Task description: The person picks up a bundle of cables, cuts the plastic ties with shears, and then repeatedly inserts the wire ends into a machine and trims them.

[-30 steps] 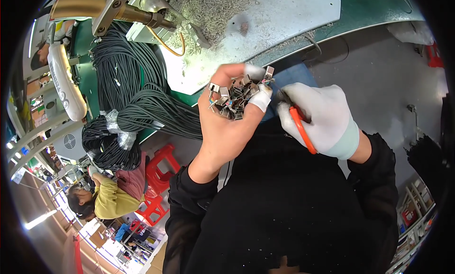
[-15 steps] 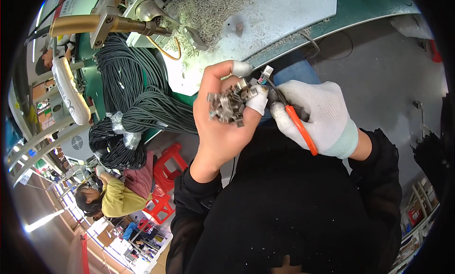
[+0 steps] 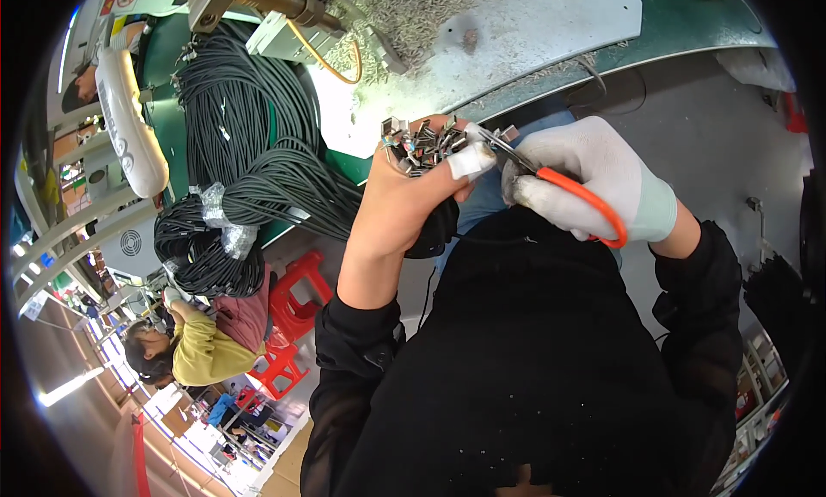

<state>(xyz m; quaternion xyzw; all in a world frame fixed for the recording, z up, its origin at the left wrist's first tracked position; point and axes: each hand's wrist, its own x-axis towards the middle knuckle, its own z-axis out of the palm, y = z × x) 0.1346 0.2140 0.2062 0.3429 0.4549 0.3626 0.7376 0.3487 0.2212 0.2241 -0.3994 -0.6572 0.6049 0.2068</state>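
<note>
Connector bundle: the left hand (image 3: 404, 200) is gripping a cluster of small silver metal connector ends (image 3: 422, 142) on dark cables, fingers closed around the cables, the thumb, wrapped in white tape (image 3: 471, 161), pressing against the cluster.
Cutter: the gloved right hand (image 3: 594, 179) is squeezing an orange-handled cutter (image 3: 564, 187), fingers closed on the handles; its tip is touching the right side of the connector ends, though whether it is biting one is too small to tell.
Position: the connector ends are sitting just in front of the edge of the grey work plate (image 3: 533, 41), above the person's black sleeves.
Work plate: it is carrying a spread of tiny metal scraps (image 3: 404, 6) toward its far side.
Left of the plate: coils of black cable (image 3: 249, 153) are hanging over the green bench edge, some bound with clear tape.
Below the coils: a person in a yellow top (image 3: 185, 351) is sitting by red stools (image 3: 292, 295).
Change: the connector ends are now sitting closer to the plate edge than half a second ago, and the left wrist is turning the connector faces more upward.
</note>
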